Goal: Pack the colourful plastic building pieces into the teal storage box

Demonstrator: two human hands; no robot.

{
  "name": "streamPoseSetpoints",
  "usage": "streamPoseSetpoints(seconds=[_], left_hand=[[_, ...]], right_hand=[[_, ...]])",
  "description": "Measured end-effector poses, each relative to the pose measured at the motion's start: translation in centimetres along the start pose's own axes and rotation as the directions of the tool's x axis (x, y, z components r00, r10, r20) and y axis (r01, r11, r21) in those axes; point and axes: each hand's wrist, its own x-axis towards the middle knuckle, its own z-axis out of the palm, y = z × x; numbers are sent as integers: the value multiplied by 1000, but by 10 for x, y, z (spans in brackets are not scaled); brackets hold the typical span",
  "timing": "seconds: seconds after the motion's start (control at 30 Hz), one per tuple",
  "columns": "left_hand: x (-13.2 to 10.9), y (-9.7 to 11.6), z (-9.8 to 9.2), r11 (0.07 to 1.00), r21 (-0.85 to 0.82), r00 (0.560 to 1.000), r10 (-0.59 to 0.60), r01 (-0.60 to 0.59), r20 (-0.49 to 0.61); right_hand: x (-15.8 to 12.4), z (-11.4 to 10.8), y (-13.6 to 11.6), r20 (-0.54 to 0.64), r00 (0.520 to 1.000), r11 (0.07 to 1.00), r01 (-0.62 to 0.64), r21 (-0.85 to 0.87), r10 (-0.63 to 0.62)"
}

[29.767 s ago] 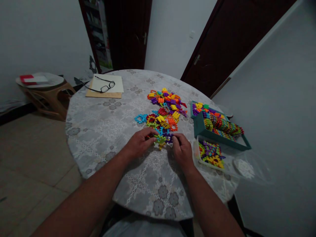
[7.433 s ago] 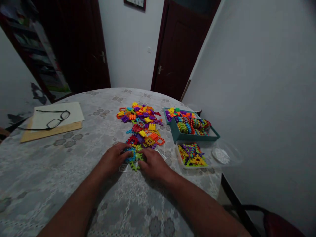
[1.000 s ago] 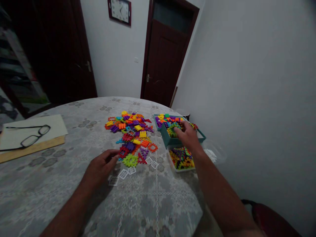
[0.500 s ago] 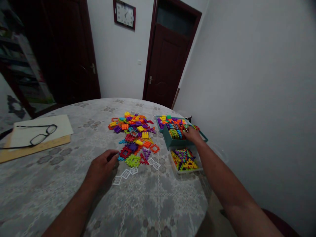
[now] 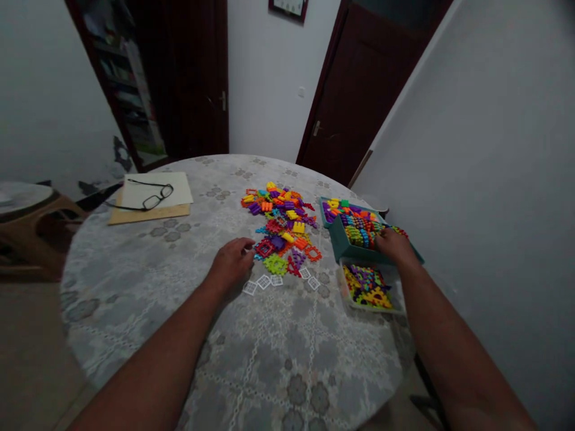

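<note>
My left hand (image 5: 231,263) rests on the table at the left edge of a heap of colourful plastic building pieces (image 5: 287,206). Its fingers are loosely bent, with a gap between thumb and forefinger and nothing held between them. Closest to its fingertips are a dark red square piece (image 5: 265,247) and a lime green piece (image 5: 275,264). My right hand (image 5: 393,244) reaches into a dark green box (image 5: 344,242) with rows of stacked pieces (image 5: 359,230). Its fingertips are hidden among them, so I cannot see whether they grip one.
A clear plastic tub (image 5: 345,293) of mixed pieces stands before the green box. Several small white lattice pieces (image 5: 264,282) lie nearer me. Black-framed glasses (image 5: 153,202) rest on paper (image 5: 182,185) at the left. The wall (image 5: 494,179) runs close along the right.
The view has turned left and down, so everything on the table appears shifted rightward. My left hand remains beside the heap, and my right hand is still in the green box.
</note>
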Motion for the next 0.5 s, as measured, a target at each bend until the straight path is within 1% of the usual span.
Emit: streamPoseSetpoints(seconds=[0.07, 0.1, 0.17, 0.23, 0.27, 0.3, 0.33, 0.4, 0.43, 0.5], left_hand=[[1, -4, 3, 998, 43, 999, 49, -49, -9], [1, -7, 5, 995, 63, 997, 73, -72, -10], [1, -11, 7, 988, 107, 993, 116, -115, -2], [2, -14, 8, 975, 162, 988, 151, -152, 21], [1, -16, 8, 967, 191, 986, 163, -168, 41], [1, -17, 9, 959, 218, 983, 172, -182, 65], [1, -17, 9, 951, 242, 980, 176, -193, 91], [-1, -17, 9, 936, 284, 975, 173, -207, 139], [-2, -16, 9, 931, 300, 973, 169, -209, 156], [-3, -13, 9, 927, 315, 974, 154, -202, 169]], right_hand=[[-4, 2, 0, -40, 999, 1000, -13, -25, 12], [-8, 2, -1, -79, 997, 999, -16, -35, 13], [-18, -1, -6, -197, 980, 999, 0, -36, -7], [-36, -7, -17, -333, 940, 997, 76, 2, -71], [-48, -10, -26, -379, 918, 989, 141, 37, -116], [-61, -13, -37, -397, 901, 971, 224, 80, -175], [-76, -14, -50, -386, 891, 940, 311, 139, -238], [-108, -11, -81, -262, 887, 851, 446, 277, -380], [-123, -7, -98, -207, 866, 798, 500, 337, -455], [-149, 8, -132, -168, 776, 669, 615, 417, -608]])
